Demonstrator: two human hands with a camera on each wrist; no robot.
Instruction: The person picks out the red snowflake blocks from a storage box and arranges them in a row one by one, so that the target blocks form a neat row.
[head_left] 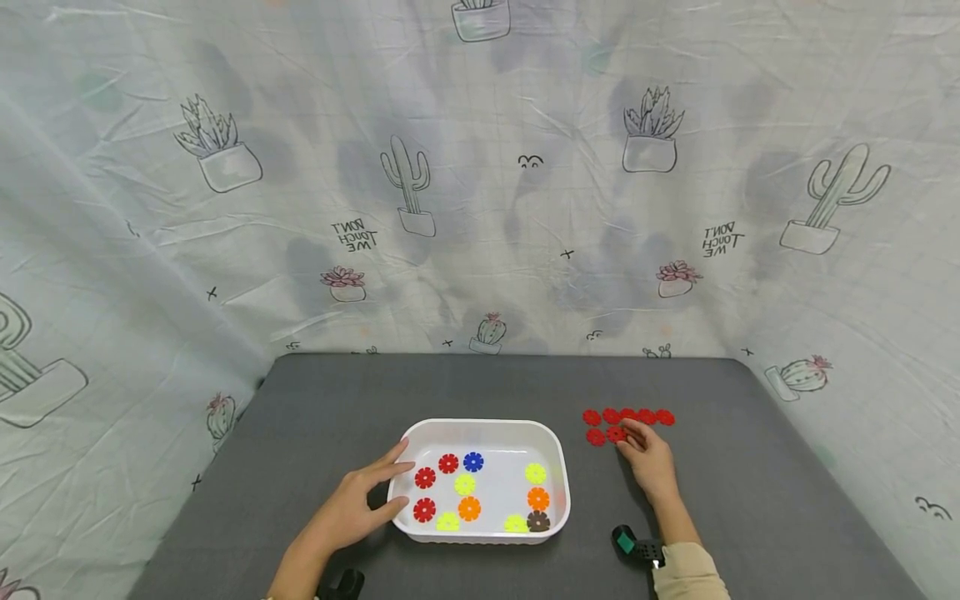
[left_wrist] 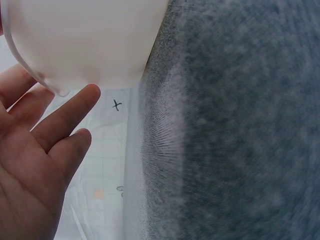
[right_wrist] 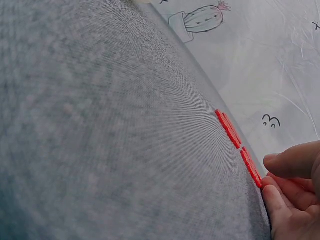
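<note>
A white plastic tray stands on the grey table with several flower-shaped discs in it: red, yellow, orange, blue and brown. My left hand holds its left side, with thumb and fingers over the rim; the left wrist view shows other fingers by the outer wall. To the right of the tray, red flower-shaped discs lie flat in two rows. At the shorter, nearer row is my right hand, its fingertips at a red disc. In the right wrist view they touch the edge of a red disc.
Grey cloth covers the table. A pale curtain printed with potted cacti hangs behind it and along both sides. Dark wrist devices, one of them a black strap unit, sit near the table's front.
</note>
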